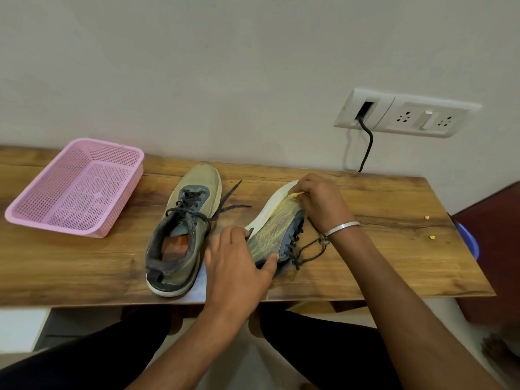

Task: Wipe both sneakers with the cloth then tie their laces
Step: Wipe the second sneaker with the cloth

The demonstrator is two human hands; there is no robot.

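While the left hand (239,260) steadies the right-hand sneaker (277,235) tipped on its side, fingers curled over the sole edge and thumb pressed on the knit upper, the right hand (318,204) works at the toe, its fingers bunched around a small yellow cloth (297,195) held against the toe cap. The step in hand looks like wiping this second shoe; how much cloth the hand holds is hard to tell, since only a small fold shows. The other sneaker (183,232) stands upright just beside the left hand on the wooden worktop (394,249), its dark laces (225,204) loose and trailing, so tying has not begun on either shoe. The next move probably calls for drawing the cloth along the upper and white sole toward the heel, then setting the shoe upright to free its laces. A pink basket (76,187) sits well apart at the left.
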